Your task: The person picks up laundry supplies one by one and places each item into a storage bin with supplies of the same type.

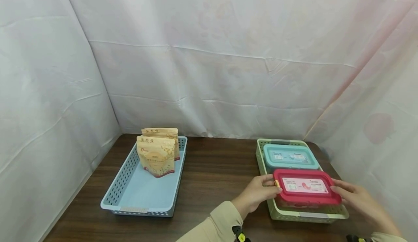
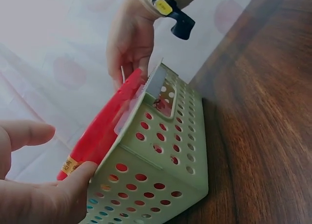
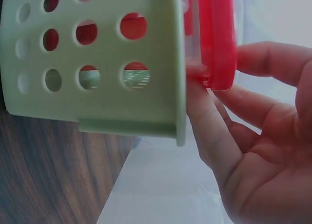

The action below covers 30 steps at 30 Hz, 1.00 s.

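A red-lidded food container (image 1: 305,187) with a pink-and-white label sits in the near part of the green basket (image 1: 298,217), its lid above the rim. My left hand (image 1: 256,194) is at the container's left end. In the left wrist view one fingertip (image 2: 85,173) touches the lid's edge, while another finger stands straight, apart from the lid. My right hand (image 1: 359,200) pinches the right end; in the right wrist view one finger lies against the lid's top and another under its edge. Behind it in the basket is a blue-lidded container (image 1: 290,156).
On the left of the dark wooden table (image 1: 222,169) stands a blue basket (image 1: 143,195). Two yellowish pouches (image 1: 156,158) stand upright in its far part. A white curtain (image 1: 196,71) surrounds the table at the back and sides.
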Each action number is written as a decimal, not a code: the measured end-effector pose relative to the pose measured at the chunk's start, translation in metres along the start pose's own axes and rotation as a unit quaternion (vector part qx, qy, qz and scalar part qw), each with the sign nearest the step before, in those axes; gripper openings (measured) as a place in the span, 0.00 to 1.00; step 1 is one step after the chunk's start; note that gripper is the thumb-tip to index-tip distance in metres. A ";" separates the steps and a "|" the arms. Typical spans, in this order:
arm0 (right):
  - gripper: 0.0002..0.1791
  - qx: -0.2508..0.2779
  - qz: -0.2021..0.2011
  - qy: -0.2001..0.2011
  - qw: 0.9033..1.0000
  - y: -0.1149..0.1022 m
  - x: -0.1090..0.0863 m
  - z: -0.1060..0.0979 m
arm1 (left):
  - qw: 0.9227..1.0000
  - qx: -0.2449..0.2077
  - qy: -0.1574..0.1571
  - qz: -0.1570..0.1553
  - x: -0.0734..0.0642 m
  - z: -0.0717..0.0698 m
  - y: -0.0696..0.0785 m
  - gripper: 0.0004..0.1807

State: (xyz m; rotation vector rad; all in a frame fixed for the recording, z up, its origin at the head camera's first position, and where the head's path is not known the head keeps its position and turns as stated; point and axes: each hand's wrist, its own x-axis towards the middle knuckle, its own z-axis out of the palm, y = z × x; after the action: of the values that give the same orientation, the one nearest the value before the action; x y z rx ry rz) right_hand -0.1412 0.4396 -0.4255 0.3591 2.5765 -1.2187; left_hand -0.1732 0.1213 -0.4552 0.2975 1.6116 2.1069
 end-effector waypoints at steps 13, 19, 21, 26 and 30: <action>0.42 -0.029 -0.015 0.021 0.999 -0.004 0.000 0.003 | 0.998 -0.029 -0.046 -0.013 -0.004 -0.008 0.000 0.30; 0.43 -0.039 -0.013 0.019 0.999 -0.004 0.001 0.003 | 0.997 -0.020 -0.069 -0.016 -0.006 -0.009 0.005 0.31; 0.43 -0.040 -0.013 0.018 0.999 -0.005 0.001 0.002 | 0.997 -0.020 -0.070 -0.015 -0.006 -0.009 0.006 0.31; 0.43 -0.029 -0.015 0.017 0.999 -0.006 0.001 0.002 | 0.997 -0.021 -0.068 -0.015 -0.005 -0.008 0.008 0.32; 0.43 -0.021 -0.023 0.015 0.999 -0.008 0.001 0.002 | 0.997 -0.022 -0.068 -0.014 -0.003 -0.008 0.008 0.32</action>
State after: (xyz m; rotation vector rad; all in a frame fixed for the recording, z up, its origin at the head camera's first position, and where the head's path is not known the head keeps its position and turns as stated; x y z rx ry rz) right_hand -0.1444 0.4335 -0.4210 0.3140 2.6453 -1.1806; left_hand -0.1759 0.1113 -0.4494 0.3934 1.4813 2.0523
